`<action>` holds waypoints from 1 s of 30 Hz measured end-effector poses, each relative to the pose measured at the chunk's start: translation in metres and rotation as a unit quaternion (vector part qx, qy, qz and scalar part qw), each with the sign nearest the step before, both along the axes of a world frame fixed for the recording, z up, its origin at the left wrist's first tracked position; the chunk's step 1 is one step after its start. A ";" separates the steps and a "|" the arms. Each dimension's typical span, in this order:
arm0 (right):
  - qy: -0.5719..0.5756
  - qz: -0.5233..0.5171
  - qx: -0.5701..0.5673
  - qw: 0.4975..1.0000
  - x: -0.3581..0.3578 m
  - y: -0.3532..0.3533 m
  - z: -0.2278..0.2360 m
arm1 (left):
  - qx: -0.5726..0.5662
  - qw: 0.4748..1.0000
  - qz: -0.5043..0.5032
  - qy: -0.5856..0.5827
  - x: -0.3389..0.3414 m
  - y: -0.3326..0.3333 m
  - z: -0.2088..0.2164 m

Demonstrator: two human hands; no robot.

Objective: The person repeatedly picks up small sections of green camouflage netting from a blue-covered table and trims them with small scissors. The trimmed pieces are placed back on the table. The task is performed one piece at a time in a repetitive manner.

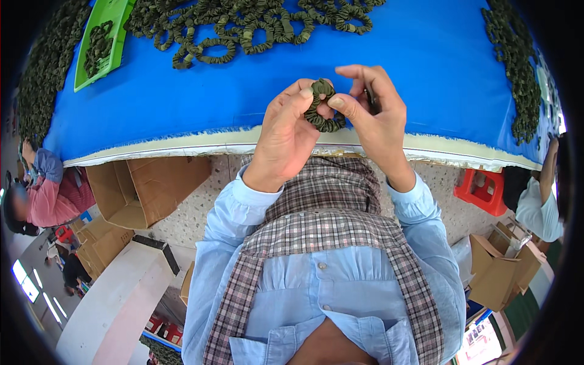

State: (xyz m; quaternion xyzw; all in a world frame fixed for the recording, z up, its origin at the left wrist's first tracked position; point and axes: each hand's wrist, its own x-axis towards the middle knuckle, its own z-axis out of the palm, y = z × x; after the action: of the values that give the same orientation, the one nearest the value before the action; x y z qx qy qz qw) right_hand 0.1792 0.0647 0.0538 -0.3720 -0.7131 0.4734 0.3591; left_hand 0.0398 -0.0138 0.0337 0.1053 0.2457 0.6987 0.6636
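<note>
A dark green gathered scrunchie (pixel 329 126) is pinched between the thumb and fingers of my left hand (pixel 281 125), just above the table's near edge. My right hand (pixel 384 118) is at its right side, with the thumb tip against or very close to the ring. A small dark tool (pixel 371 101) sits in the curled fingers of my right hand; most of it is hidden, so its kind cannot be made out. The right index finger is raised away from the scrunchie.
Many green scrunchies (pixel 217 51) lie on the blue-covered table (pixel 201 97) at the far side. A green tray (pixel 119 45) holds more. Further heaps (pixel 517 79) line both sides. Cardboard boxes (pixel 173 185), a red stool (pixel 479 193) and other people are around the table.
</note>
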 end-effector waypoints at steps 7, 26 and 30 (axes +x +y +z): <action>-0.078 -0.048 0.308 0.947 -0.002 -0.007 -0.002 | -0.061 0.997 0.001 -0.041 0.005 0.000 0.015; -0.075 -0.098 0.473 0.872 0.000 -0.008 -0.011 | -0.056 0.993 0.010 -0.101 0.007 -0.001 0.006; -0.078 -0.099 0.469 0.874 -0.001 -0.008 -0.012 | -0.056 0.994 0.012 -0.094 0.008 -0.001 0.003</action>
State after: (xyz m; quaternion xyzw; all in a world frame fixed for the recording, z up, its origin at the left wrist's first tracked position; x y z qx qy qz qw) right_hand 0.1779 0.0563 0.0422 -0.2642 -0.8363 0.0147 0.4801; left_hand 0.0474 -0.0144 0.0369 -0.0015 0.2222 0.6983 0.6804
